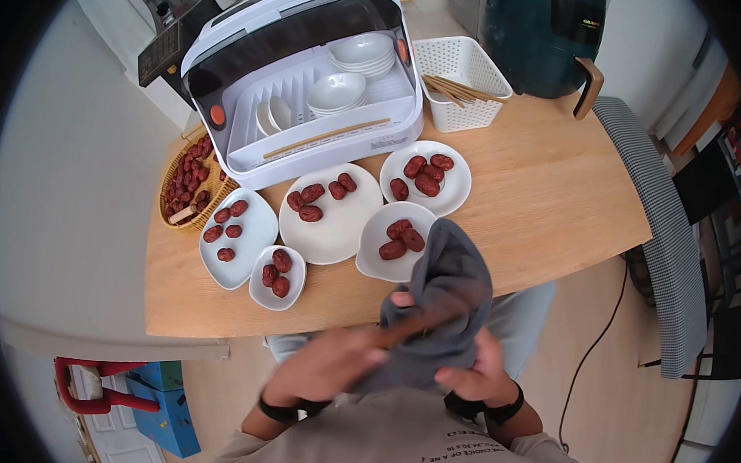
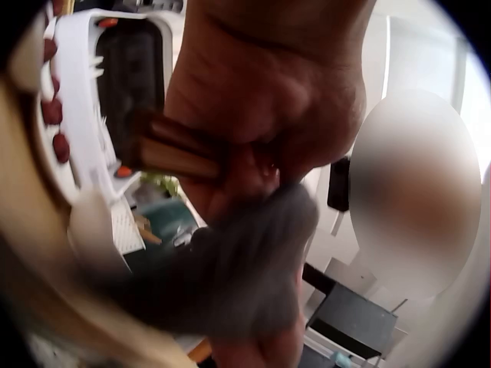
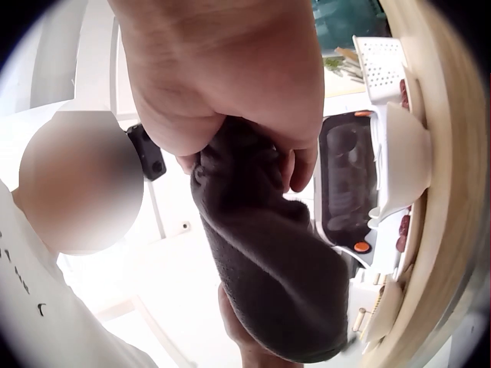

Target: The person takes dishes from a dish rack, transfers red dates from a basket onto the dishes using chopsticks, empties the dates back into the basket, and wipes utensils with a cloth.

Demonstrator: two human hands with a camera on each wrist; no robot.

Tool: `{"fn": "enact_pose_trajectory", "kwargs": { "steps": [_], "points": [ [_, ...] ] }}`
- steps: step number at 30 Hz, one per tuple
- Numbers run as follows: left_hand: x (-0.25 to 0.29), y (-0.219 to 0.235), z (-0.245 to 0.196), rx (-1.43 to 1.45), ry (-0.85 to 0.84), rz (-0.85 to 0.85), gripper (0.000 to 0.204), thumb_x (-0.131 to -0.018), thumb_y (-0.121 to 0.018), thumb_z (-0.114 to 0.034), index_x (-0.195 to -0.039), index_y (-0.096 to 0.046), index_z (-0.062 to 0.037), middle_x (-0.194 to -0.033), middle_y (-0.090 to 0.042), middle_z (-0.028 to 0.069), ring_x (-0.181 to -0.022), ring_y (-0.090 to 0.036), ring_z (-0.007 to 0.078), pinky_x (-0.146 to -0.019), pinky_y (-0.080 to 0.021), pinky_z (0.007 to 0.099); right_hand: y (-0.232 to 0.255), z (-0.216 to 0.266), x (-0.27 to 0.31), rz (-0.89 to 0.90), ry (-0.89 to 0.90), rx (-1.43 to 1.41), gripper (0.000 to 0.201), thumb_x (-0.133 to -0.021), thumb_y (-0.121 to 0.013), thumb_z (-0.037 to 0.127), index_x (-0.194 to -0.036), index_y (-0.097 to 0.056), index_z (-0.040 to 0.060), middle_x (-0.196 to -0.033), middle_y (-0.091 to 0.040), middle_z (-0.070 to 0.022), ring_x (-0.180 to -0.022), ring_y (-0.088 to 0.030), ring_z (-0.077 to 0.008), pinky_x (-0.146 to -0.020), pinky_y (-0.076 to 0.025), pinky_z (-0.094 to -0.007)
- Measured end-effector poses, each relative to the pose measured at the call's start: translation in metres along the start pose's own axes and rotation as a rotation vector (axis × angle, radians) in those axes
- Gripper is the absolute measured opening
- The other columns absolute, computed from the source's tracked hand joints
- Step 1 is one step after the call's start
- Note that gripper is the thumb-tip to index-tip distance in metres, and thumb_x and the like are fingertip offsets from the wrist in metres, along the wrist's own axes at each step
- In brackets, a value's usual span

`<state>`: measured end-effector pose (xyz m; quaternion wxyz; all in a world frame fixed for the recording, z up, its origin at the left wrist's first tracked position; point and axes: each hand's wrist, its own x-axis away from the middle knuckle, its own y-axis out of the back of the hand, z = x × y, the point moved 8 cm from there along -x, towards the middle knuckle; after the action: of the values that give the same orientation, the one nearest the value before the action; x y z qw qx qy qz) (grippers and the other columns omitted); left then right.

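Note:
My left hand point(image 1: 323, 367) grips a brown wooden utensil point(image 1: 423, 320), long and blurred, lying across the front of a dark grey cloth point(image 1: 454, 265). In the left wrist view the utensil's thick wooden end point(image 2: 180, 158) sticks out of the fist; its exact kind I cannot tell. My right hand point(image 1: 482, 373) holds the bunched cloth from the other side, with fabric point(image 3: 261, 245) hanging from its fingers in the right wrist view. Close beyond the cloth stands a white bowl point(image 1: 369, 263) with several red dates point(image 1: 392, 249).
More dates lie on white plates point(image 1: 337, 238) and in a small bowl point(image 1: 258, 294). A wicker basket point(image 1: 170, 189) of dates stands at the left. Behind are a dish box point(image 1: 307, 157) with bowls, a white basket point(image 1: 477, 111) with chopsticks and a green appliance point(image 1: 523, 38).

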<state>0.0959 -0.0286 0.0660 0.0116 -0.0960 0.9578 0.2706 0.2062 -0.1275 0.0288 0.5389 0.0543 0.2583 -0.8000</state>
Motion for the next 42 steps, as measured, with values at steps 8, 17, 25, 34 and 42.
{"fn": "enact_pose_trajectory", "kwargs": {
  "steps": [8,17,25,34,42],
  "points": [
    [-0.003,-0.049,0.018,0.154,0.180,0.147,0.018,-0.099,-0.047,-0.014,-0.100,-0.050,0.0039,-0.065,-0.056,0.0240,-0.062,-0.055,0.0455,-0.056,-0.042,0.0493,-0.006,0.000,-0.008,-0.208,-0.052,-0.418,0.044,-0.099,-0.051,0.035,-0.120,-0.041,-0.0032,-0.080,-0.051,-0.0089,-0.074,-0.058,-0.0260,-0.070,-0.048,-0.0433],
    [-0.012,-0.010,0.010,-0.317,0.009,0.181,0.013,-0.095,-0.051,-0.011,-0.093,-0.052,0.0009,-0.065,-0.054,0.0225,-0.065,-0.057,0.0416,-0.056,-0.042,0.0484,0.103,0.025,0.009,-0.565,0.247,-0.684,0.055,-0.102,-0.033,0.054,-0.081,-0.052,0.0070,-0.062,-0.045,-0.0054,-0.054,-0.046,-0.0173,-0.057,-0.042,-0.0315],
    [-0.092,0.158,0.062,-1.000,0.189,-0.285,0.029,-0.097,-0.046,-0.027,-0.090,-0.061,-0.0034,-0.072,-0.062,0.0222,-0.072,-0.061,0.0439,-0.066,-0.049,0.0508,0.179,0.036,-0.007,-0.957,0.287,0.114,0.030,-0.100,-0.053,0.029,-0.116,-0.053,0.0035,-0.088,-0.059,-0.0049,-0.074,-0.057,-0.0128,-0.066,-0.048,-0.0268],
    [-0.151,0.183,0.126,-1.044,0.102,-0.153,0.026,-0.093,-0.046,-0.021,-0.101,-0.064,-0.0037,-0.099,-0.064,0.0195,-0.091,-0.061,0.0409,-0.079,-0.049,0.0484,0.183,0.001,-0.014,-0.812,0.279,0.157,0.029,-0.097,-0.057,0.022,-0.117,-0.049,0.0020,-0.087,-0.061,-0.0096,-0.074,-0.059,-0.0131,-0.066,-0.051,-0.0267],
    [-0.161,0.157,0.091,-1.101,-0.140,-0.256,0.022,-0.084,-0.053,-0.009,-0.102,-0.063,0.0008,-0.100,-0.062,0.0206,-0.090,-0.061,0.0406,-0.080,-0.050,0.0459,0.180,-0.002,-0.017,-0.692,0.244,0.048,0.030,-0.095,-0.060,0.014,-0.119,-0.049,0.0000,-0.095,-0.059,-0.0070,-0.081,-0.058,-0.0126,-0.075,-0.051,-0.0292]
  ]
}}
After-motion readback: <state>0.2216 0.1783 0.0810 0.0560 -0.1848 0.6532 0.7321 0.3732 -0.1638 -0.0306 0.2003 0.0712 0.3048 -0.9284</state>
